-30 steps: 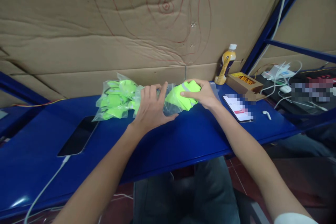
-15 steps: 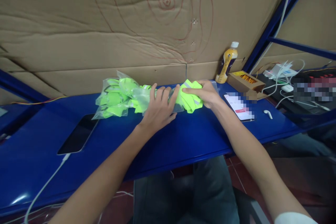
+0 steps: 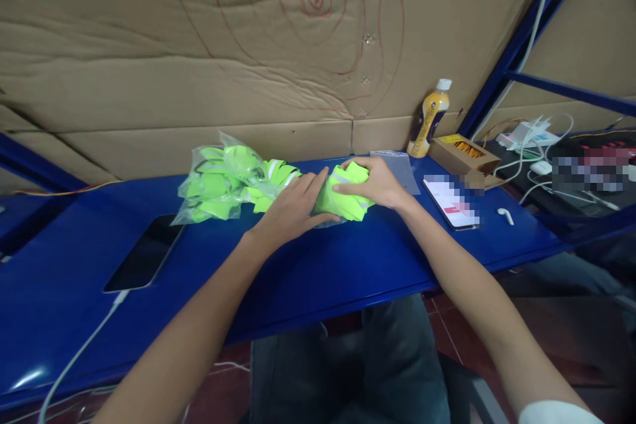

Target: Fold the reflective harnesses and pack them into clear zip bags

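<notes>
Head view: lime cloth (image 3: pixel 352 201) lies between the right hand (image 3: pixel 383 181), clasping it, and the left hand (image 3: pixel 294 208) — half open, its hold unclear.

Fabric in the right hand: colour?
Bright yellow-green fabric, with a pale grey band; best seen in the head view.

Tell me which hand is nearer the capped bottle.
Right. The right hand, holding neon fabric, is left of the bottle and nearer the camera; the left hand is farther left, at the fabric's left side.
</notes>
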{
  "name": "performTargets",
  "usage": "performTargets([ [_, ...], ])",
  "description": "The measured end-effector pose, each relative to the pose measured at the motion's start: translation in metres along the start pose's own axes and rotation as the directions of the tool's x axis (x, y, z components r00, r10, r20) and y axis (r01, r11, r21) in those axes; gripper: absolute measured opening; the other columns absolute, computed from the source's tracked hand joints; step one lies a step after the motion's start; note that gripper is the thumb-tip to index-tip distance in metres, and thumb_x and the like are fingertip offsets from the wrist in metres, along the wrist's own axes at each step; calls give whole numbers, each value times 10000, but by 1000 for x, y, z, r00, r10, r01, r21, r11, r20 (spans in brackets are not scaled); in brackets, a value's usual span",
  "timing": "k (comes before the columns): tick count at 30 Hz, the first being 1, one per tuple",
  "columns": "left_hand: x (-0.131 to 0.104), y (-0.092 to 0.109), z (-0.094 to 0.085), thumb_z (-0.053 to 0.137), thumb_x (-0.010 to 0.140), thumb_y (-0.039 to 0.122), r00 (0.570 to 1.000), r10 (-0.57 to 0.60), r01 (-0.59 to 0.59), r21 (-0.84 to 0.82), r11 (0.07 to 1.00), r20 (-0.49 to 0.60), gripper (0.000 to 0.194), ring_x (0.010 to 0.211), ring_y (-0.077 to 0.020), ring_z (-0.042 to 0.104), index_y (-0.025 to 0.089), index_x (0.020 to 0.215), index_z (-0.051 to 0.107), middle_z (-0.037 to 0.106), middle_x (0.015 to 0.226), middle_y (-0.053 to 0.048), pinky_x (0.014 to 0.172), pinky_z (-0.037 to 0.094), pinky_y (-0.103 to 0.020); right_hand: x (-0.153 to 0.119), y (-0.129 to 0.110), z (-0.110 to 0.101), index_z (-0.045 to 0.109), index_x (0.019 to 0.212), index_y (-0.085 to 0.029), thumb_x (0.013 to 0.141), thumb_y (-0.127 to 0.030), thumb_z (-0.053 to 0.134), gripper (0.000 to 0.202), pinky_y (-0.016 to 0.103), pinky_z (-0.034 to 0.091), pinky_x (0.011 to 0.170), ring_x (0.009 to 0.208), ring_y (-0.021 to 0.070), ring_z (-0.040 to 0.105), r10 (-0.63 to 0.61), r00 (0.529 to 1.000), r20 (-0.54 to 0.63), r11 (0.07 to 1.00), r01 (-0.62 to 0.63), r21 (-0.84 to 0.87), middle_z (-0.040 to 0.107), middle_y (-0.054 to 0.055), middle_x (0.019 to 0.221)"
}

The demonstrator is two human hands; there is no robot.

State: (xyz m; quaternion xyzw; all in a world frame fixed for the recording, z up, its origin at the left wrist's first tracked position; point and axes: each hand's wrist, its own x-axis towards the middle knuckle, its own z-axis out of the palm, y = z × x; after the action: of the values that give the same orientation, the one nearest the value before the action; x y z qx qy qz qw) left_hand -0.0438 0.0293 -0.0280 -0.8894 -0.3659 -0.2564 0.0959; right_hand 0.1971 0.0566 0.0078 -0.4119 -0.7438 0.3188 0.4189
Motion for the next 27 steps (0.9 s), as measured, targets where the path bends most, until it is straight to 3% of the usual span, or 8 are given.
performTargets([
  [4,2,3,0,395,1018,796,998,-12,14,24,1000,-59,966,1211,-380,657,75,1658,345,678,1319,-240,1095,504,-533,-1,1,5,785,1014,-172,709,-469,890,438,295,433,764,791,163,570,-123,991,-62,988,116,-106,729,12,905],
  [7,6,8,-5,478,964,841,997,10,-4,80,997,-77,1079,1229,-420,633,62,1682,276,662,1358,-265,1100,473,-572,0,1,11,759,965,-175,659,-494,913,468,290,449,730,771,165,569,-35,983,-182,997,48,68,721,14,888],
  [10,10,16,-7,607,895,850,998,29,-21,160,987,-49,1240,1256,-468,594,25,1704,157,606,1416,-312,1086,454,-602,1,0,15,737,948,-174,614,-504,942,512,294,478,726,773,168,583,57,973,-222,968,1,251,701,12,872],
  [13,10,22,-2,616,983,689,998,15,1,237,971,-68,1126,1221,-469,600,-41,1687,127,592,1372,-344,1042,480,-583,-1,-2,23,725,937,-175,612,-484,950,502,297,482,726,770,166,582,68,976,-205,949,0,317,689,9,867],
  [16,8,22,4,577,1036,512,994,19,6,225,974,-107,965,1145,-419,627,-37,1690,127,632,1242,-286,1008,515,-542,-4,-1,34,711,940,-184,677,-496,909,453,302,475,730,761,166,579,39,983,-181,961,12,275,687,7,861],
  [20,6,22,8,638,981,448,993,50,-25,222,975,-108,1054,1087,-399,630,-52,1693,44,628,1205,-263,971,543,-527,-8,2,44,657,931,-208,786,-509,826,375,295,439,729,743,155,555,-43,958,-283,995,66,72,652,-19,811],
  [24,4,21,10,706,923,424,997,-24,38,182,983,-73,1151,1084,-388,649,-25,1707,-7,641,1171,-225,976,542,-510,-10,0,38,634,979,-219,886,-513,744,327,279,400,656,661,130,509,-70,980,-188,994,52,-98,626,-39,760],
  [27,2,14,8,759,888,485,995,-81,86,86,993,-57,1245,1158,-408,648,42,1723,-51,634,1258,-237,1024,523,-547,-11,-5,28,603,1080,-242,926,-494,718,317,258,430,572,591,122,537,-49,999,8,998,49,-48,638,-51,745],
])
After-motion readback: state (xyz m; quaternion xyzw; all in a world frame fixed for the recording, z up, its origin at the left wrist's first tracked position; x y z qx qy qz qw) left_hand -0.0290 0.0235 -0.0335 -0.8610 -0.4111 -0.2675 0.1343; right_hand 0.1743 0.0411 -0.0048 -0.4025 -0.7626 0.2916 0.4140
